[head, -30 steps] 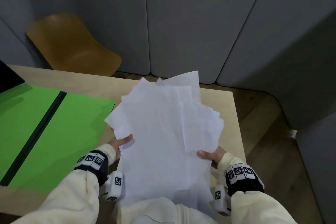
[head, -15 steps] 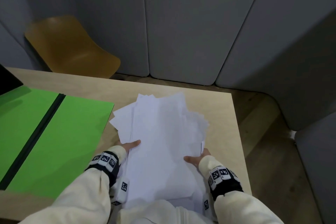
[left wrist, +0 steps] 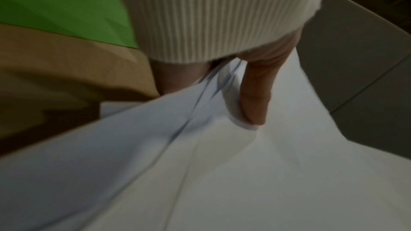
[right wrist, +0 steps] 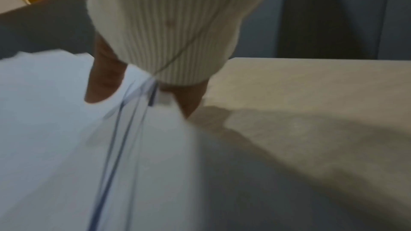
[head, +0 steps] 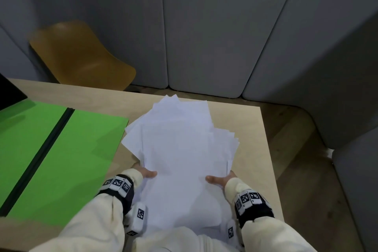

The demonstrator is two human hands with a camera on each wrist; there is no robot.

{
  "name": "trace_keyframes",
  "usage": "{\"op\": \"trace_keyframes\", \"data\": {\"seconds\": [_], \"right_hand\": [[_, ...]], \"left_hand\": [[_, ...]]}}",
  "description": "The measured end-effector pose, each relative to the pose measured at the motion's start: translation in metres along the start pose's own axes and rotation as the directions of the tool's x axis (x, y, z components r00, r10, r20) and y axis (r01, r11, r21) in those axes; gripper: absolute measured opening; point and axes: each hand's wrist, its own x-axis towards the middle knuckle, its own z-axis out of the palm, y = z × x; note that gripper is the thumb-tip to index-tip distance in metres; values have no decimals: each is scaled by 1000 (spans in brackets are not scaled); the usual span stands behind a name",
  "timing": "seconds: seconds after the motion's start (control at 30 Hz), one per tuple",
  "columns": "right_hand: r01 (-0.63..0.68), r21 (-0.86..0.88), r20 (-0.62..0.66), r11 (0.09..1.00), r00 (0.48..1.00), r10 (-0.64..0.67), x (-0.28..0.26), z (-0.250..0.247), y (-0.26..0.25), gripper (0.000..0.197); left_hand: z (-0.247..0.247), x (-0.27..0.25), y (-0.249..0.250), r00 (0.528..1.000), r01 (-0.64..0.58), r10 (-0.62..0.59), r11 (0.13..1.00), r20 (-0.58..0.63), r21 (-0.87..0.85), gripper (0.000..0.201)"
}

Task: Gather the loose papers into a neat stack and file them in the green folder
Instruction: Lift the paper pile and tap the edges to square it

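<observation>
Grey padded panels (head: 204,26) backing wooden table (head: 263,149). Both hands pinching papers (head: 180,149), thumbs on top, fingers underneath, mostly hidden. Left hand (head: 148,173) gripping left edge, right hand (head: 219,179) gripping right edge. Sheets fanning unevenly beyond fingertips. Folder (head: 61,159) lying open, just outside left hand's fingers.
</observation>
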Motion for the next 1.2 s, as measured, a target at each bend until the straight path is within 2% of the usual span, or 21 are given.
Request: {"op": "trace_keyframes", "data": {"seconds": [0.03, 0.1, 0.13, 0.17, 0.2, 0.27, 0.33, 0.4, 0.47, 0.57, 0.63, 0.7, 0.77, 0.83, 0.87, 0.93, 1.0, 1.07, 1.1, 1.17, 1.2], "right_hand": [[15, 28, 19, 999, 1000, -15, 1, -4, 2, 129], [33, 76, 37, 997, 999, -36, -6, -9, 2, 116], [42, 121, 40, 992, 998, -47, -7, -10, 5, 110], [54, 183, 56, 982, 996, -65, -4, -12, 11, 114], [56, 224, 79, 973, 994, -76, -1, -13, 17, 120], [28, 300, 140, 954, 987, -73, 7, -15, 29, 120], [36, 345, 184, 938, 977, -105, 6, -16, 25, 115], [80, 377, 166, 923, 974, -152, 6, -16, 21, 107], [93, 386, 145, 918, 976, -160, 7, -15, 19, 102], [81, 354, 154, 932, 978, -144, 0, -15, 10, 111], [70, 345, 175, 936, 975, -138, -3, -16, 8, 110], [103, 322, 87, 941, 987, -138, -7, -16, 5, 123], [135, 206, 6, 969, 990, -139, -19, -17, -6, 138], [136, 134, 13, 982, 990, -139, -29, -18, -13, 115], [123, 155, -7, 980, 992, -123, -29, -20, -14, 107], [125, 145, -21, 982, 992, -123, -24, -22, -11, 120], [174, 183, -44, 968, 985, -168, -25, -23, -9, 113], [168, 302, -21, 938, 985, -169, -21, -29, -5, 109], [160, 374, 3, 914, 985, -174, -20, -32, -6, 100], [168, 479, 95, 862, 966, -242, -25, -38, -12, 52], [173, 505, 142, 846, 950, -279, -30, -39, -18, 37]], "left_hand": [[-4, 4, -2, 1000, -23, 23, 1000, 9, 19, 92], [-11, 5, -5, 996, -49, 50, 999, 79, -14, 97], [-14, 8, -8, 989, -70, 79, 994, 126, -78, 106], [-17, 15, -13, 979, -97, 122, 983, 160, -155, 110], [-19, 20, -20, 968, -104, 152, 968, 199, -230, 105], [-26, 14, -19, 922, -114, 241, 917, 302, -383, 93], [-32, -2, -8, 876, -170, 343, 878, 340, -447, 90], [-36, -4, -3, 856, -202, 385, 864, 346, -461, 91], [-37, -1, 1, 871, -211, 381, 862, 312, -462, 101], [-34, -12, 13, 888, -290, 408, 856, 214, -428, 119], [-33, -16, 20, 904, -294, 400, 838, 152, -459, 108], [-32, -13, 23, 916, -320, 393, 840, 83, -439, 104], [-30, -13, 24, 916, -351, 400, 841, 38, -413, 120], [-27, -7, 18, 920, -335, 388, 844, 47, -419, 130], [-25, 11, 6, 926, -312, 370, 859, 72, -407, 135], [-25, 40, -17, 934, -260, 331, 889, 135, -377, 140], [-34, 19, -13, 928, -256, 336, 890, 162, -376, 122], [-39, -34, 7, 921, -250, 343, 885, 187, -392, 80], [-40, -57, 19, 893, -258, 372, 885, 253, -388, 64], [-43, -84, 38, 845, -288, 434, 861, 312, -418, 32], [-47, -85, 44, 839, -296, 448, 851, 308, -434, 25]]}}
